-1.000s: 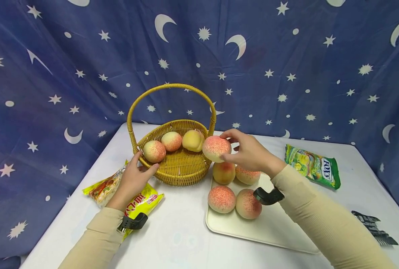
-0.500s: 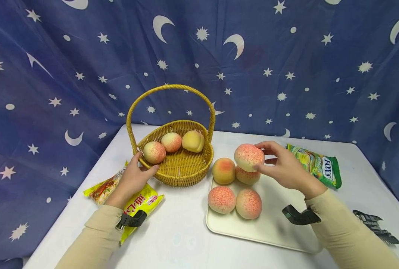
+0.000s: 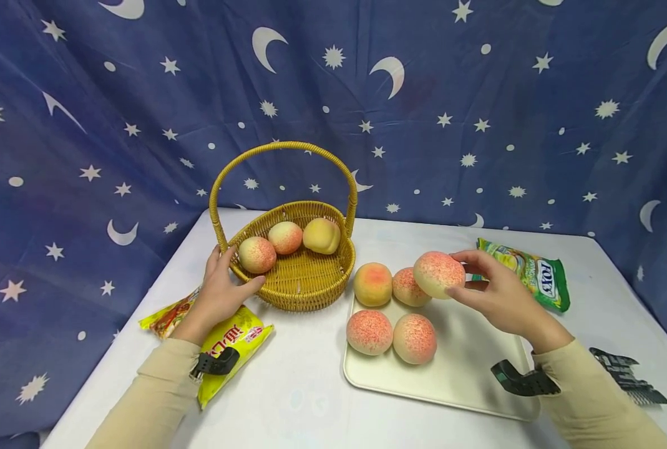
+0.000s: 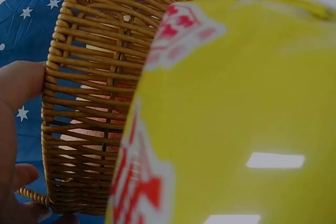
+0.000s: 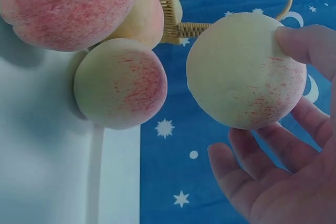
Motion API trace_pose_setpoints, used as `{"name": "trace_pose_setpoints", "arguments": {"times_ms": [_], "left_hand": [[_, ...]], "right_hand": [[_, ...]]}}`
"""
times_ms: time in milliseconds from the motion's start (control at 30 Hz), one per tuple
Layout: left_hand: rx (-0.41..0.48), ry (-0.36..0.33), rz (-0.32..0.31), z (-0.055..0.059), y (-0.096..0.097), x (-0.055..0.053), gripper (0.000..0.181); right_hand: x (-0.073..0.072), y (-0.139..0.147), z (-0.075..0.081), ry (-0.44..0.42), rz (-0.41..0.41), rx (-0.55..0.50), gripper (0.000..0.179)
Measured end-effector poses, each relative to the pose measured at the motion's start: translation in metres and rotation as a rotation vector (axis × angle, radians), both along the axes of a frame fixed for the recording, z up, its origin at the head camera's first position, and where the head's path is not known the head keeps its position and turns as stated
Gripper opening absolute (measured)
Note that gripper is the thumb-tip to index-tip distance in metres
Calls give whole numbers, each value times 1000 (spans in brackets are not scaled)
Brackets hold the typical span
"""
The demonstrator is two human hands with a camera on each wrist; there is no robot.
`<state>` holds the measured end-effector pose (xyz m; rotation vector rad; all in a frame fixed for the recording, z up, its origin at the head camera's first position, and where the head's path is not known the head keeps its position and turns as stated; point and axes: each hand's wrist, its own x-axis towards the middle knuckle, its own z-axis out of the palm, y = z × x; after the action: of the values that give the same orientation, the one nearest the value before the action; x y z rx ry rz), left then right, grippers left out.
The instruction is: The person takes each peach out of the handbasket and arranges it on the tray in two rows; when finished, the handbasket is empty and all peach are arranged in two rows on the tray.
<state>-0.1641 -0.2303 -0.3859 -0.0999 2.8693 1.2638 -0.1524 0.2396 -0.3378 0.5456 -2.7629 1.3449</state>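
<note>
Cream rectangular tray (image 3: 473,374): raised edge; open surface towards five o'clock. Golden woven basket with hooped handle (image 3: 305,284): just beside the tray, at its ten o'clock. Left hand (image 3: 218,296): spread, touching the basket's rim at eight o'clock. Right hand (image 3: 498,294): nearer, partly closed, thumb and fingers pinching a near-round pink-and-cream peach (image 3: 437,274) at its nine o'clock, no marked long axis; basket beyond, same direction.

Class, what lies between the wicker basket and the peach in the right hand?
The head view shows an orange-topped peach nearer the basket, then a speckled peach partly behind the held peach.
</note>
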Motion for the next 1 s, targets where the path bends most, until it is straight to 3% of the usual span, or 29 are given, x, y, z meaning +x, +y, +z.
{"name": "trace_pose_setpoints", "arguments": {"times_ms": [667,1000], "left_hand": [[13,-31,2,4,0,2,110],[-14,-25,3,3,-4,7,112]], "right_hand": [[5,9,-8,50,-22,-33,53],[11,26,-18,16,-85,23,57]]}}
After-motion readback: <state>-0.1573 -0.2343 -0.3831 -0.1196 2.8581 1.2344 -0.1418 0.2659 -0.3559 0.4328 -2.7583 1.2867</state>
